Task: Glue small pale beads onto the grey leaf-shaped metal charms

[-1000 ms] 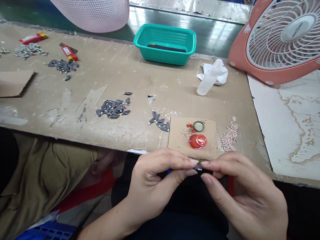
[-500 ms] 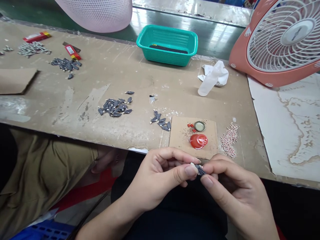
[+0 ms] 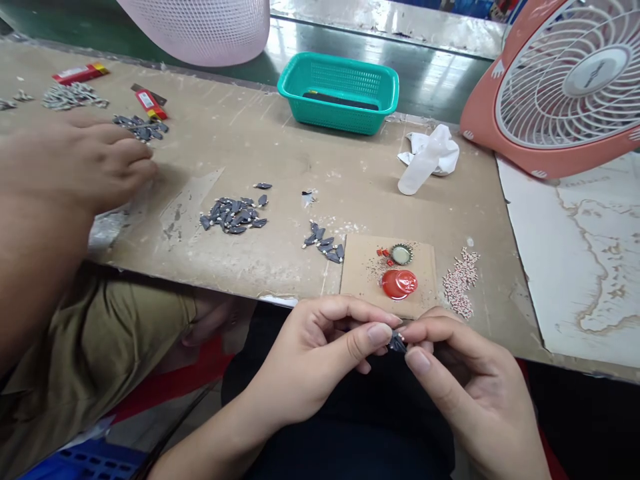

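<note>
Between my left hand (image 3: pixel 320 353) and my right hand (image 3: pixel 465 373), a small dark grey piece (image 3: pixel 397 343) is pinched at the fingertips. Most of it is hidden by my fingers. Just beyond my hands lies a cardboard square (image 3: pixel 360 273), bearing a red domed cap (image 3: pixel 399 284), a crimped bottle cap (image 3: pixel 401 254) and tiny red bits. To its left sits a small group of dark grey pieces with pale beaded ends (image 3: pixel 323 245). A pile of pinkish beads (image 3: pixel 460 283) lies to its right.
A larger pile of grey pieces (image 3: pixel 233 217) lies on the worn workbench (image 3: pixel 280 167). A co-worker's hand (image 3: pixel 85 157) reaches over the far left. Behind stand a teal basket (image 3: pixel 339 93), a pink mesh basket (image 3: pixel 200 30) and an orange fan (image 3: pixel 555 87).
A co-worker's hand and arm have come in from the left over the bench, near the far grey pile. My fingers have shifted slightly on the small piece, and the view has drifted a little.
</note>
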### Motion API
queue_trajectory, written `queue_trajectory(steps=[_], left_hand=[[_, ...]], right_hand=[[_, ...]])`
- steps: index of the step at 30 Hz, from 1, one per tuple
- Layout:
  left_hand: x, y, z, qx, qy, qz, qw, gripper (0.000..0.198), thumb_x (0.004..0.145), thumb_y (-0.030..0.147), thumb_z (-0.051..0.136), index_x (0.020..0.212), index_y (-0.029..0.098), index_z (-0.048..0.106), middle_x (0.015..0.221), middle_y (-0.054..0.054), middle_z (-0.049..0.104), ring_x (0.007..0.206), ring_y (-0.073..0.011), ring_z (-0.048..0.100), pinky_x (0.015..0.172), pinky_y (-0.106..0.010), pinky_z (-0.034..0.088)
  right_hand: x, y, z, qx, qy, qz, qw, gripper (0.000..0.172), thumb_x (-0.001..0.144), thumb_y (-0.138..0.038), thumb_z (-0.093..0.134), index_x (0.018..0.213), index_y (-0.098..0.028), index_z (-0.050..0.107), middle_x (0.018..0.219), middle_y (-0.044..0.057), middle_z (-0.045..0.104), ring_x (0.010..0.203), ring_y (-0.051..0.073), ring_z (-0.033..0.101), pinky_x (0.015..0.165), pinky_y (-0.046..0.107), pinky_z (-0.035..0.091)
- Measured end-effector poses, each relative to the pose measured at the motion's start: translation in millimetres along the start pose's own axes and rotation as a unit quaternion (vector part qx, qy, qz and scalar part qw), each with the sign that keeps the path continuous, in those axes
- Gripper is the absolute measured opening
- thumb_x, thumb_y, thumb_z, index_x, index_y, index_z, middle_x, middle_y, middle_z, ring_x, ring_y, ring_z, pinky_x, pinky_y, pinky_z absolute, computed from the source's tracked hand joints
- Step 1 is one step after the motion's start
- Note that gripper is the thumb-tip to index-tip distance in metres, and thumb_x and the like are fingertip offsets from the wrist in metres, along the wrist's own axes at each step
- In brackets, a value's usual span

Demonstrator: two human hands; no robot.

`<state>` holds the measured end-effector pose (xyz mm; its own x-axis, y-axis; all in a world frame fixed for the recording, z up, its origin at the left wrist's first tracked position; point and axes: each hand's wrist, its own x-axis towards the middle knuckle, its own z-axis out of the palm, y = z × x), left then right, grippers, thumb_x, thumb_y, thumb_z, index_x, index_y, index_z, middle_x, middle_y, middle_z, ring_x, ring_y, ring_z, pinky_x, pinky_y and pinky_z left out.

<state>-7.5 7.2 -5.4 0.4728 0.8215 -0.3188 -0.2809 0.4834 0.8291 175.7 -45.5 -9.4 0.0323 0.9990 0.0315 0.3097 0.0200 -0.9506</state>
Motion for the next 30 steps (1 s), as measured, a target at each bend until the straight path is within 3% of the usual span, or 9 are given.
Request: queue_trajectory(steps=[4, 9, 15, 22, 30], left_hand=[[-1, 2, 0.2, 0.062, 0.022, 0.032, 0.997, 0.010, 0.090, 0.020, 0.077, 0.092, 0.026, 0.085, 0.086, 0.001, 0.078, 0.069, -0.0074, 0.064, 0.059, -0.011, 0.056], [-2, 1, -1.5, 0.160, 0.034, 0.075, 0.984, 0.010, 0.092, 0.021, 0.075, 0.094, 0.025, 0.084, 0.084, 0.001, 0.077, 0.065, -0.0073, 0.062, 0.061, -0.015, 0.051], [-2, 0, -0.4, 0.242, 0.029, 0.111, 0.963, 0.009, 0.094, 0.023, 0.073, 0.095, 0.023, 0.083, 0.092, -0.001, 0.081, 0.082, -0.0139, 0.071, 0.071, -0.021, 0.052], [-1, -1, 2.9, 0.278, 0.028, 0.178, 0.944, 0.010, 0.093, 0.014, 0.073, 0.095, 0.018, 0.082, 0.094, -0.003, 0.082, 0.083, -0.0135, 0.075, 0.076, -0.020, 0.056], [-4, -8, 8.4, 0.287, 0.030, 0.234, 0.928, 0.011, 0.093, 0.015, 0.072, 0.097, 0.013, 0.082, 0.096, -0.011, 0.083, 0.082, -0.0191, 0.078, 0.077, -0.026, 0.061]], right_hand=[[0, 6, -9, -0.079, 0.065, -0.036, 0.994, 0.006, 0.095, -0.029, 0.068, 0.097, -0.030, 0.073, 0.089, -0.002, 0.071, 0.085, 0.012, 0.069, 0.071, 0.018, 0.054], [0, 9, -16, -0.129, 0.105, -0.051, 0.985, 0.006, 0.094, -0.028, 0.068, 0.092, -0.028, 0.074, 0.088, -0.002, 0.073, 0.081, 0.012, 0.068, 0.070, 0.019, 0.054], [-3, 5, -6, -0.081, 0.054, -0.062, 0.993, 0.008, 0.093, -0.025, 0.068, 0.098, -0.029, 0.072, 0.086, -0.001, 0.071, 0.079, 0.014, 0.069, 0.067, 0.023, 0.056], [0, 3, 2, -0.092, 0.034, -0.065, 0.993, 0.008, 0.093, -0.023, 0.067, 0.086, -0.026, 0.069, 0.078, -0.001, 0.068, 0.072, 0.013, 0.068, 0.063, 0.022, 0.054], [1, 15, -4, -0.121, 0.011, -0.094, 0.988, 0.011, 0.092, -0.024, 0.066, 0.081, -0.024, 0.066, 0.074, -0.001, 0.068, 0.066, 0.014, 0.069, 0.058, 0.020, 0.056]])
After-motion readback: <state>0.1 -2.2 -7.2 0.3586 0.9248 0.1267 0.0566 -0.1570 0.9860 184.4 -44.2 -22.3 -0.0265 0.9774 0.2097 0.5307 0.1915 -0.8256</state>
